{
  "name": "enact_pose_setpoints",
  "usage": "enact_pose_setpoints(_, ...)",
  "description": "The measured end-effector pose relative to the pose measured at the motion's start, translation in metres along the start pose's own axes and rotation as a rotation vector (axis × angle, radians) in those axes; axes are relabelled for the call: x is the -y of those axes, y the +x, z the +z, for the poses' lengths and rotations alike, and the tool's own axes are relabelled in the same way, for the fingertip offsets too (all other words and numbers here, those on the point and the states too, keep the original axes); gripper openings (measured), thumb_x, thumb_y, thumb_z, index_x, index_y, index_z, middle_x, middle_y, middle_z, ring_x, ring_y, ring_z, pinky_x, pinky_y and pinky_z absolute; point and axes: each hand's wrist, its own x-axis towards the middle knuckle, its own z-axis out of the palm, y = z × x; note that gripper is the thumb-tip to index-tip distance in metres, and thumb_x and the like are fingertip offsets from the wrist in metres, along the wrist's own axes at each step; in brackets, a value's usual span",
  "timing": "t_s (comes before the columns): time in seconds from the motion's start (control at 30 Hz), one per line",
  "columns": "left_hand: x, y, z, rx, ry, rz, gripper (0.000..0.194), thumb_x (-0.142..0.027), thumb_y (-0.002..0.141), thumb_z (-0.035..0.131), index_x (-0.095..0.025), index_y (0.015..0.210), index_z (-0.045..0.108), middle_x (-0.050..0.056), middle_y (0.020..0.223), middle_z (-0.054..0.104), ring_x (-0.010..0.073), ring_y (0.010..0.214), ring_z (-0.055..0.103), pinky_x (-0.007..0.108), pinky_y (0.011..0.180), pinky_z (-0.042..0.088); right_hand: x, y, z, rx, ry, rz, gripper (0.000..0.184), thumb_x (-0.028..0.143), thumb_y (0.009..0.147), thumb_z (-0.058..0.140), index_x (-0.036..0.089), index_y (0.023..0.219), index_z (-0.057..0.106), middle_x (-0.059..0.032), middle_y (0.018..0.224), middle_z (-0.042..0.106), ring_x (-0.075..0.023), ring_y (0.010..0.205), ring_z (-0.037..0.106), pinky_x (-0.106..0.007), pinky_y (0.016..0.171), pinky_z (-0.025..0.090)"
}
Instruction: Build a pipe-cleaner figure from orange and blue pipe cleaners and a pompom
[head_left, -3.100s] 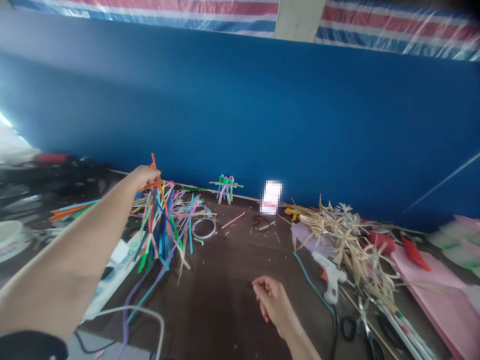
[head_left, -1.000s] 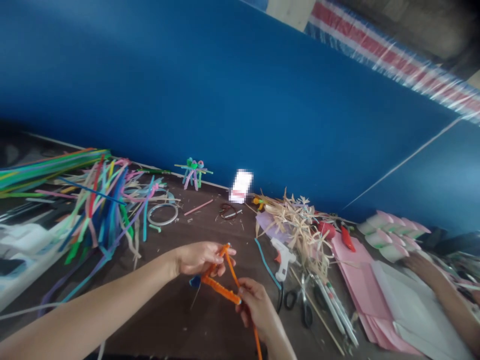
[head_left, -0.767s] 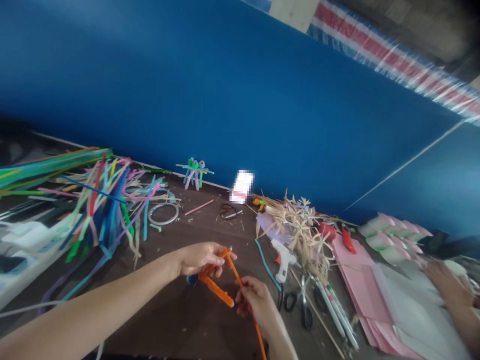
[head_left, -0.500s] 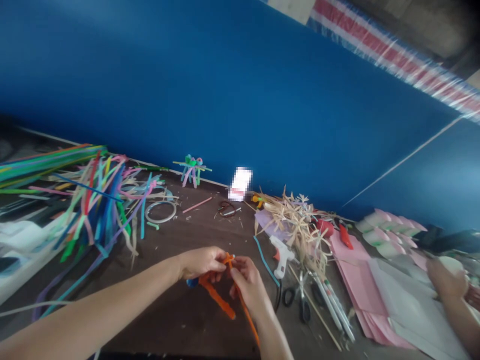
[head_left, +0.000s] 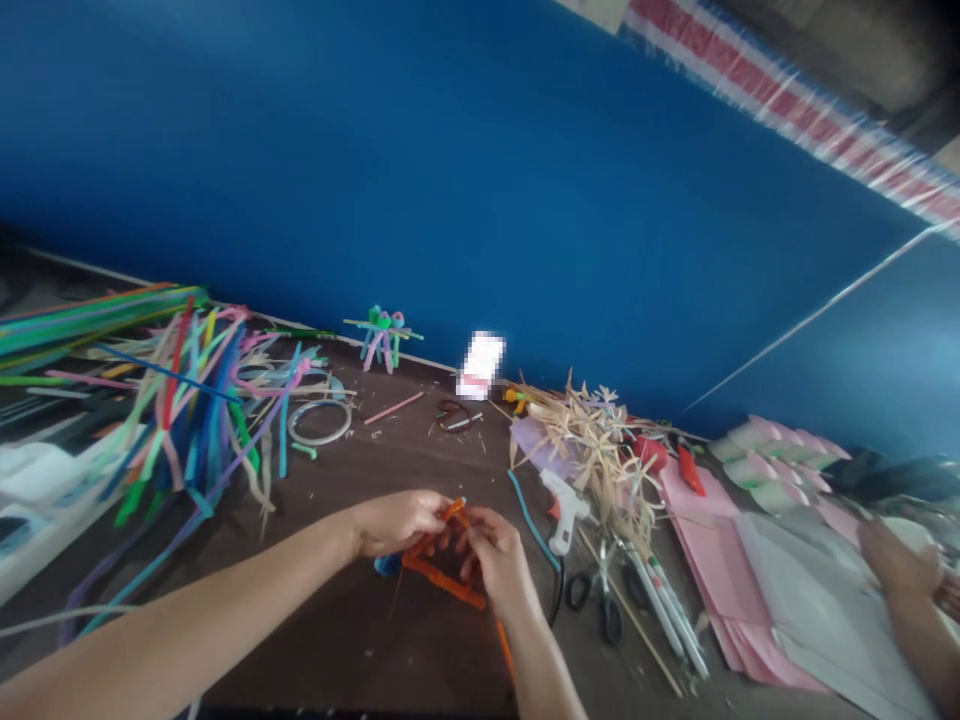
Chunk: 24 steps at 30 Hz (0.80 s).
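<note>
My left hand and my right hand meet over the dark brown table, both pinched on an orange pipe cleaner. The fuzzy stem is bent between my fingers, and one end trails down past my right wrist. A small blue piece shows just under my left hand.
A heap of coloured pipe cleaners lies at the left, with a wire ring beside it. A white glue gun, scissors, dried straw and pink paper sheets sit at the right. Another person's hand rests at the far right.
My left hand picked an orange pipe cleaner from the heap and brought it to the table's middle. My right hand slid up the stem to meet my left hand.
</note>
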Motion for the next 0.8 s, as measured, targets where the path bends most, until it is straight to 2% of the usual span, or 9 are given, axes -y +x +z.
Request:
enact_pose_setpoints(0.17,0.001,0.001,0.002,-0.035,0.013,0.037,0.018,-0.018,0.064,0.057,-0.012,0.08,0.065,0.001,0.063,0.059,0.0083,0.055,0.049,0.018,0.051,0.034,0.003,0.001,0.003,0.004,0.047,0.01,0.021,0.025,0.068,0.05,0.014,0.085,0.055,0.0053,0.052,0.052,-0.0046,0.03,0.041,-0.015,0.031,0.027)
enact_pose_setpoints(0.33,0.006,0.005,-0.001,-0.226,-0.068,0.074,0.028,-0.017,0.058,0.065,-0.013,0.085,0.066,0.0,0.062,0.062,0.0095,0.058,0.053,0.019,0.057,0.038,0.002,0.0,0.006,-0.026,0.135,0.009,0.02,0.025,0.067,0.052,0.015,0.084,0.056,0.0054,0.052,0.052,-0.0046,0.033,0.041,-0.015,0.034,0.026)
enact_pose_setpoints(0.43,0.008,0.006,-0.001,-0.271,-0.07,0.073,0.029,-0.02,0.056,0.068,-0.013,0.084,0.067,0.0,0.061,0.063,0.0101,0.057,0.054,0.02,0.058,0.039,0.002,-0.002,0.009,-0.041,0.161,0.009,0.019,0.024,0.067,0.052,0.016,0.084,0.055,0.0055,0.052,0.053,-0.0042,0.033,0.039,-0.015,0.034,0.026)
enact_pose_setpoints(0.6,0.008,0.005,0.0,-0.239,-0.098,0.076,0.022,-0.028,0.059,0.068,-0.012,0.074,0.068,0.002,0.063,0.063,0.0112,0.059,0.054,0.022,0.061,0.04,0.001,-0.004,0.011,-0.082,0.197,-0.009,0.016,0.022,0.067,0.05,0.016,0.082,0.053,0.0057,0.051,0.053,-0.0046,0.032,0.039,-0.015,0.033,0.026)
enact_pose_setpoints(0.73,0.007,0.004,0.003,-0.187,-0.065,0.084,0.023,-0.032,0.063,0.064,-0.012,0.073,0.067,0.002,0.068,0.064,0.0118,0.062,0.054,0.023,0.063,0.04,0.001,-0.005,0.01,-0.09,0.217,-0.007,0.014,0.022,0.067,0.051,0.016,0.08,0.051,0.0059,0.051,0.053,-0.0042,0.029,0.039,-0.015,0.031,0.025)
enact_pose_setpoints(0.8,0.006,0.003,0.004,-0.202,-0.045,0.083,0.023,-0.032,0.062,0.065,-0.012,0.074,0.067,0.001,0.066,0.063,0.0114,0.061,0.053,0.022,0.061,0.039,0.002,-0.006,0.009,-0.079,0.214,-0.011,0.014,0.024,0.067,0.051,0.016,0.079,0.05,0.006,0.051,0.053,-0.004,0.028,0.038,-0.015,0.03,0.024)
